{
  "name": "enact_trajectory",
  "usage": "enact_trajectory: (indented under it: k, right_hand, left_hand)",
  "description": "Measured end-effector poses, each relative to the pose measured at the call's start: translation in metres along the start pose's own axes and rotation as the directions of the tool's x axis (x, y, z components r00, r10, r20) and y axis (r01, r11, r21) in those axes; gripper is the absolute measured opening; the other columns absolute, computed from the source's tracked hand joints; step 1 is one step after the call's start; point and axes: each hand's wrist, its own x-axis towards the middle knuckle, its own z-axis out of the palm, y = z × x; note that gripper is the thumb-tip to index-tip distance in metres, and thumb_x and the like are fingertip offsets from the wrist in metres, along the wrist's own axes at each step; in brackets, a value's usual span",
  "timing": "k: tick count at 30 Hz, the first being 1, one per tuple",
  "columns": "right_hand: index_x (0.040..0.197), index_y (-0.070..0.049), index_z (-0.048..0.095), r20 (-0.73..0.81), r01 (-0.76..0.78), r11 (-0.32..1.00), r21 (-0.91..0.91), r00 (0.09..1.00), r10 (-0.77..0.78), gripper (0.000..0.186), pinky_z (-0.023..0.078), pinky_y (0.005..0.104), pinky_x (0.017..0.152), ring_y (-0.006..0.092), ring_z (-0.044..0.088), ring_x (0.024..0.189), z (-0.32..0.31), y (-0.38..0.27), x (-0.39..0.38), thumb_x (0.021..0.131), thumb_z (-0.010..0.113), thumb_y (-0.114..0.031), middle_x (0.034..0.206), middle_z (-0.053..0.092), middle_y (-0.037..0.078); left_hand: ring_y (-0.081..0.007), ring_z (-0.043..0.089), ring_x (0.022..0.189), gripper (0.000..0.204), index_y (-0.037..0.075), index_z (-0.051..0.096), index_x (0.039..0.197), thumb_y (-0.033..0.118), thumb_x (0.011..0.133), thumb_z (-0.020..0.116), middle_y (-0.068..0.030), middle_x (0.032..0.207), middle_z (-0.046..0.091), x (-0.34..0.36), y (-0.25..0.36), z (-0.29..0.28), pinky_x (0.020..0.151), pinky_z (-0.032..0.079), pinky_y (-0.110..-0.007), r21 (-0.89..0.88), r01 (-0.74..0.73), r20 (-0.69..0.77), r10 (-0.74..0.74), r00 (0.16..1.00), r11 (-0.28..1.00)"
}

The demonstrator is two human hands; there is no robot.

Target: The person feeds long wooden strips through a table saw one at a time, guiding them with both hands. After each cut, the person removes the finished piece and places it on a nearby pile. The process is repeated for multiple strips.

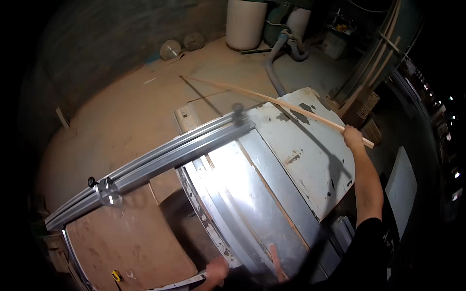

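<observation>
Right hand [353, 137] at 3 o'clock, fingers closed round the near end of a wood strip [281, 102]. Strip runs from there up to 11 o'clock, crossing over the bench's [310, 160] pale top, far end out over the floor [116, 131]. Left hand [217, 271] at 6 o'clock, by the bench's near edge; blurred, can't tell if it's gripping. Metal rail [167, 159] spans 8 to 12. Brown board [131, 237] at 8, yellow tape measure [116, 275] on it at 7. Hose [273, 68] at 1.
</observation>
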Motion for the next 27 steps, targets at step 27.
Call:
enact_trajectory:
  k: [27]
  right_hand:
    - [0.108, -0.002, 0.057, -0.245, -0.311, 0.906, -0.288, 0.938, 0.244, 0.033, 0.042, 0.0468, 0.077, 0.0378, 0.055, 0.089, -0.348, 0.022, -0.753, 0.088, 0.062, -0.028, 0.094, 0.056, 0.017]
  left_hand:
    - [-0.0282, 0.057, 0.109, 0.061, -0.003, 0.043, 0.131, 0.05, 0.103, 0.033, -0.0196, 0.13, 0.053, 0.038, 0.332, -0.159, 0.09, 0.049, -0.037, -0.767, 0.445, 0.106, 0.593, 0.798, -0.461]
